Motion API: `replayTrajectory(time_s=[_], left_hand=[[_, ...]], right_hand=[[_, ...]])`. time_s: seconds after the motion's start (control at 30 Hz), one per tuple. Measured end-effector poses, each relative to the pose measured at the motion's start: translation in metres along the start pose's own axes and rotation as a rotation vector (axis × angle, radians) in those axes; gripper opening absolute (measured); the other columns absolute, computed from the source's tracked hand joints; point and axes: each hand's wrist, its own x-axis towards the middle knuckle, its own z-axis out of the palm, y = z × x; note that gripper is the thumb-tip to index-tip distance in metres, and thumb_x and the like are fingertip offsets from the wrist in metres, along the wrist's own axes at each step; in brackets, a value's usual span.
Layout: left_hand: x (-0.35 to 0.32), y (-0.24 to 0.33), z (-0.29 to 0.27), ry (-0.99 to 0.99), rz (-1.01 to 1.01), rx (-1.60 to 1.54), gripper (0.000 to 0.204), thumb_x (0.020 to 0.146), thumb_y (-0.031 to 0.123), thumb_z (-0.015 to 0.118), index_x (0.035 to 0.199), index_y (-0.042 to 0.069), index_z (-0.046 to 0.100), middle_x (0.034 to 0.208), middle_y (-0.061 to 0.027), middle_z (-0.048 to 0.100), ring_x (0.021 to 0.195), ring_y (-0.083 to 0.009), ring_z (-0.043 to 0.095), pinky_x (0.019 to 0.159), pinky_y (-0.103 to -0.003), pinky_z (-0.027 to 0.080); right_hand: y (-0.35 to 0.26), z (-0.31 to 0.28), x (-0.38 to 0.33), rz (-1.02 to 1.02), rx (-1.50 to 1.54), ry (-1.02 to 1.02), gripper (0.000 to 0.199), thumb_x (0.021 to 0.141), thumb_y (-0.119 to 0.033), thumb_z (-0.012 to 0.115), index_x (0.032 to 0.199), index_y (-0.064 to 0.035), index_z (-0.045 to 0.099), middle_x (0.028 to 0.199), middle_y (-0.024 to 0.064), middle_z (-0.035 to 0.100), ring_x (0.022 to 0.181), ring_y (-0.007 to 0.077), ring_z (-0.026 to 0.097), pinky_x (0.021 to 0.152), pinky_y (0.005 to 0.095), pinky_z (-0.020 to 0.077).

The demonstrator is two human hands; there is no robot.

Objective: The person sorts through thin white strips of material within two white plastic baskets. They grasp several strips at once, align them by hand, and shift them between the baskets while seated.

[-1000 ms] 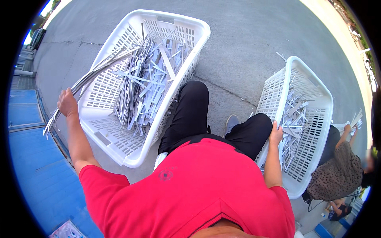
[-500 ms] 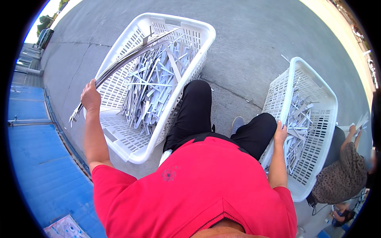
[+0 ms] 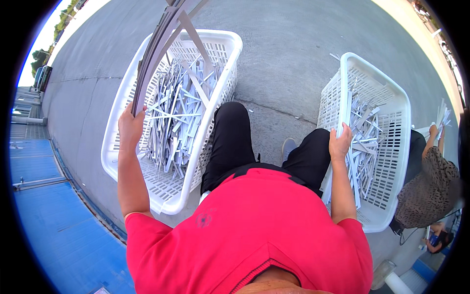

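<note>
My left hand [image 3: 131, 126] is closed around a bundle of long, thin grey and white strips [image 3: 152, 61]. The bundle rises steeply from the hand past the upper edge of the view, and a few strips splay out to the right. Beneath it stands a white slatted plastic basket [image 3: 231, 37], holding a heap of loose white and grey strips [image 3: 178, 115]. On the other side, my right hand [image 3: 340, 142] grips the near rim of a second white basket [image 3: 401, 100]. Similar strips [image 3: 363, 132] lie piled inside that one.
My knees, in black trousers [image 3: 230, 142], sit between the two baskets. Grey concrete ground [image 3: 284, 54] surrounds them. A blue panelled surface [image 3: 58, 210] runs along the left. Beyond the right basket a person in a patterned top [image 3: 427, 188] holds strips; another person [image 3: 437, 238] is farther back.
The strip bundle has swung from a low slant over the left basket to a steep, raised position. My left hand has shifted rightward. My right hand stays at the right basket's rim.
</note>
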Motion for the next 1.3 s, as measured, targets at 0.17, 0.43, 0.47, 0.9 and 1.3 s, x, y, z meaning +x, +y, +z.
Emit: replayTrajectory(time_s=[0.17,0.43,0.47,0.9,1.3], left_hand=[[-0.012,0.075,-0.003,-0.318,0.055,-0.427,0.020,0.076,0.007,0.059,0.094,-0.001,0.062,0.083,-0.0047,0.063,0.077,-0.0109,0.057,0.073,-0.027,0.044],[-0.018,0.156,0.029,-0.788,0.198,-0.738,0.030,0.074,0.002,0.060,0.103,-0.005,0.058,0.093,-0.0089,0.064,0.085,-0.0162,0.061,0.078,-0.029,0.048],[-0.020,0.165,0.035,-0.831,0.212,-0.744,0.030,0.074,0.002,0.060,0.104,-0.005,0.057,0.094,-0.0094,0.063,0.086,-0.0166,0.062,0.078,-0.029,0.048],[-0.053,0.229,0.173,-0.904,0.255,-1.332,0.032,0.092,0.022,0.049,0.114,-0.001,0.051,0.092,-0.0034,0.056,0.086,-0.0097,0.051,0.076,-0.024,0.043],[-0.057,0.273,0.165,-0.191,1.019,-0.528,0.038,0.086,0.018,0.056,0.120,0.002,0.051,0.131,-0.0171,0.042,0.122,-0.0302,0.040,0.100,-0.040,0.034]], right_hand=[[-0.088,-0.013,0.034,-0.101,0.409,-0.072,0.059,0.081,-0.036,0.063,0.123,0.0008,0.044,0.123,0.0205,0.046,0.117,0.0333,0.042,0.100,0.0405,0.0323],[-0.207,-0.055,0.070,-0.113,1.403,-0.654,0.081,0.080,-0.048,0.063,0.135,0.0001,0.029,0.132,0.0158,0.039,0.124,0.0238,0.036,0.101,0.0375,0.0307],[-0.213,-0.059,0.064,-0.102,1.401,-0.722,0.078,0.081,-0.046,0.062,0.135,-0.0002,0.029,0.130,0.0145,0.041,0.123,0.0225,0.038,0.101,0.0370,0.0310],[-0.217,-0.030,0.003,0.226,1.749,-0.771,0.065,0.082,-0.022,0.065,0.132,-0.0042,0.029,0.121,0.0089,0.044,0.112,0.0176,0.044,0.094,0.0317,0.0378],[-0.138,-0.137,0.054,0.245,1.207,-0.242,0.030,0.081,-0.013,0.057,0.105,0.0042,0.049,0.079,0.0093,0.059,0.065,0.0137,0.058,0.061,0.0273,0.0479]])
